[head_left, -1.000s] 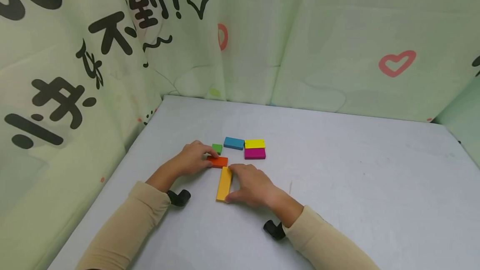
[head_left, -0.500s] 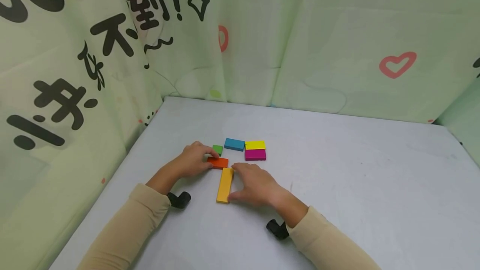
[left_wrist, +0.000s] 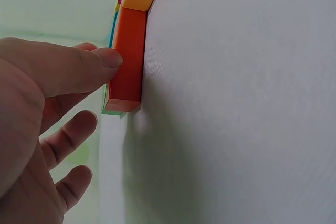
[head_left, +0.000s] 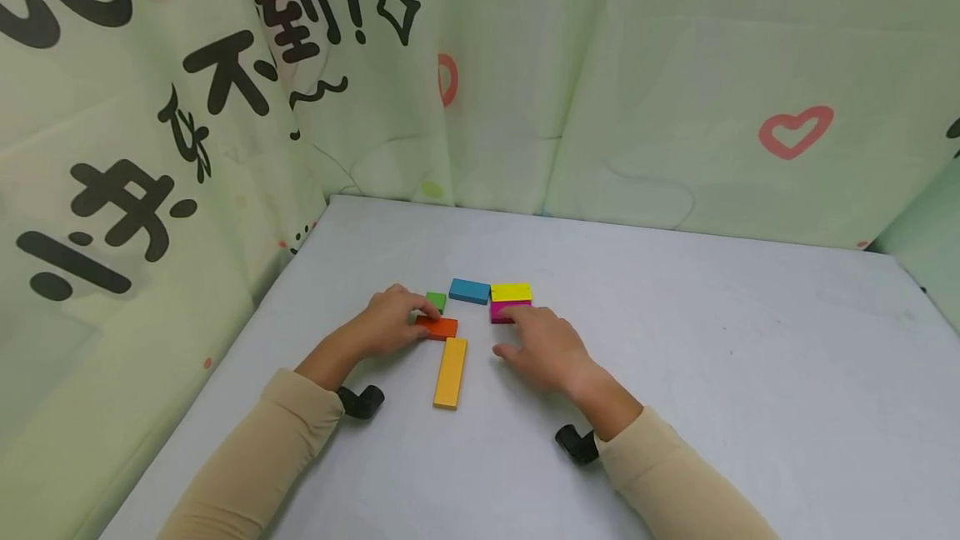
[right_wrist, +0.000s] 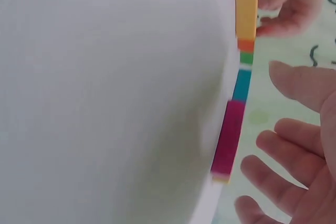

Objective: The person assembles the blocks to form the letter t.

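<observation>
My left hand [head_left: 388, 322] pinches the left end of a red-orange block [head_left: 446, 328] between thumb and forefinger; in the left wrist view the thumb lies on the face of that block [left_wrist: 131, 51]. An amber block [head_left: 450, 373] lies lengthwise towards me, its far end meeting the red-orange one. My right hand [head_left: 551, 347] holds nothing, its fingers apart. In the head view its forefinger overlaps the magenta block [head_left: 498, 314]. The right wrist view has the fingers loosely spread beside that magenta block [right_wrist: 228, 137].
Behind the red-orange block lies a green block [head_left: 437, 301], partly hidden by my left hand. A blue block [head_left: 470, 292] and a yellow block [head_left: 511, 292] sit further back, the yellow against the magenta. A printed curtain [head_left: 600, 107] hangs behind the white table [head_left: 720, 373].
My right hand has let go of the amber block and moved right and away from me to the magenta block. The left hand stays at the red-orange block.
</observation>
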`<state>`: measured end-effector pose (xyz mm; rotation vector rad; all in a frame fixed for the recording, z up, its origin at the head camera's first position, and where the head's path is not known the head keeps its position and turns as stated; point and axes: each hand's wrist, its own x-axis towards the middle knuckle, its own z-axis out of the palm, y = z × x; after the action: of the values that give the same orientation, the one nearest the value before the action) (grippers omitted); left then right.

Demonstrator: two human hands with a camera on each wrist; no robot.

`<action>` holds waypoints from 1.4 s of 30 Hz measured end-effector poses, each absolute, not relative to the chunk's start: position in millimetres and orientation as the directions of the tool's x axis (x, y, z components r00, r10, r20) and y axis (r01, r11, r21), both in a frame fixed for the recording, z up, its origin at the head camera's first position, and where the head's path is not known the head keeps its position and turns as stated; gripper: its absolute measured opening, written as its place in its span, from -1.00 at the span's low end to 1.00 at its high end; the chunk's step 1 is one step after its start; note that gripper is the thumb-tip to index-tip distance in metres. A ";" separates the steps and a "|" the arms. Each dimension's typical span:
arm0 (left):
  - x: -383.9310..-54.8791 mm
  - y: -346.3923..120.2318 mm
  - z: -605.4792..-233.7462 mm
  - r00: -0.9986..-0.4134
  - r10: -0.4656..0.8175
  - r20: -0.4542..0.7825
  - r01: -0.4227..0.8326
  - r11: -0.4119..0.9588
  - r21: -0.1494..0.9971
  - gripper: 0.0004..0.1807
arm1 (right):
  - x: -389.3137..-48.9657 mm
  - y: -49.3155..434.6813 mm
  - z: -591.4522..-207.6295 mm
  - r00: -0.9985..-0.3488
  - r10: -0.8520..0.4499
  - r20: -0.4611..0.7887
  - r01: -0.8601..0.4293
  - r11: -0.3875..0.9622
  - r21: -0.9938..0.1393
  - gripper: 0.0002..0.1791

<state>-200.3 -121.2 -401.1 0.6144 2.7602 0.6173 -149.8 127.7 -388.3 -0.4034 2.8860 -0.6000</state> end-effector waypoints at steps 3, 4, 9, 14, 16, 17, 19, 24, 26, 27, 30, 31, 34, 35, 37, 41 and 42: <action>-200.4 -121.2 -402.2 -0.881 0.454 -0.136 0.351 0.818 0.455 -0.77 | -155.1 134.8 -388.3 -0.959 -0.270 -0.081 -0.216 0.887 -0.408 -0.41; -200.5 -121.2 -402.4 -0.881 0.453 -0.134 0.352 0.818 0.455 -0.77 | -156.9 137.0 -388.4 -0.962 -0.263 -0.073 -0.212 0.888 -0.407 -0.42; -200.1 -119.8 -402.3 -0.886 0.443 -0.133 0.342 0.821 0.456 -0.77 | -164.6 145.4 -389.4 -0.970 -0.233 -0.066 -0.189 0.897 -0.400 -0.47; -200.2 -119.8 -402.7 -0.891 0.434 -0.132 0.335 0.826 0.454 -0.76 | -167.5 149.2 -392.3 -0.967 -0.238 -0.095 -0.185 0.904 -0.386 -0.52; -200.5 -120.3 -403.1 -0.892 0.433 -0.133 0.333 0.825 0.456 -0.76 | -167.6 150.0 -393.3 -0.964 -0.246 -0.101 -0.192 0.907 -0.376 -0.52; -200.7 -120.5 -403.3 -0.891 0.433 -0.134 0.332 0.826 0.456 -0.76 | -167.6 150.1 -393.6 -0.963 -0.251 -0.099 -0.199 0.908 -0.369 -0.53; -201.0 -120.9 -403.5 -0.891 0.434 -0.137 0.331 0.825 0.458 -0.76 | -167.4 150.1 -393.6 -0.962 -0.256 -0.095 -0.206 0.909 -0.362 -0.53; -201.0 -121.1 -403.6 -0.889 0.435 -0.142 0.329 0.823 0.463 -0.76 | -167.7 147.8 -390.1 -0.966 -0.241 -0.096 -0.187 0.902 -0.390 -0.50; -200.8 -120.8 -403.4 -0.889 0.435 -0.142 0.328 0.821 0.467 -0.76 | -168.6 146.8 -388.9 -0.968 -0.232 -0.100 -0.174 0.900 -0.399 -0.49; -200.7 -120.6 -403.3 -0.889 0.435 -0.142 0.326 0.820 0.469 -0.76 | -169.2 146.4 -388.7 -0.968 -0.229 -0.104 -0.170 0.901 -0.399 -0.49; -200.4 -120.1 -403.0 -0.890 0.434 -0.139 0.324 0.818 0.474 -0.76 | -171.1 145.4 -389.0 -0.967 -0.225 -0.121 -0.161 0.905 -0.395 -0.49; -200.4 -120.0 -403.1 -0.891 0.433 -0.139 0.323 0.818 0.476 -0.76 | -171.6 145.1 -389.2 -0.966 -0.225 -0.126 -0.160 0.905 -0.394 -0.49; -200.5 -120.0 -403.6 -0.892 0.431 -0.138 0.322 0.818 0.476 -0.76 | -172.8 144.7 -390.3 -0.965 -0.222 -0.138 -0.151 0.904 -0.400 -0.49; -200.7 -120.1 -403.9 -0.892 0.430 -0.139 0.320 0.818 0.479 -0.76 | -173.1 144.5 -390.5 -0.965 -0.220 -0.139 -0.148 0.903 -0.403 -0.49; -201.0 -120.3 -404.8 -0.892 0.430 -0.138 0.320 0.818 0.479 -0.75 | -174.1 144.5 -391.0 -0.967 -0.215 -0.139 -0.141 0.902 -0.409 -0.47; -201.7 -120.4 -406.6 -0.892 0.428 -0.141 0.316 0.817 0.482 -0.75 | -175.5 144.6 -392.3 -0.967 -0.214 -0.137 -0.142 0.903 -0.406 -0.47; -201.7 -120.3 -406.6 -0.892 0.430 -0.140 0.319 0.818 0.479 -0.75 | -175.7 144.7 -392.5 -0.967 -0.215 -0.137 -0.144 0.903 -0.404 -0.47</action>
<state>-201.7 -120.3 -406.6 0.5786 2.7596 0.6650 -175.7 144.7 -392.5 -0.2748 2.8897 -0.5933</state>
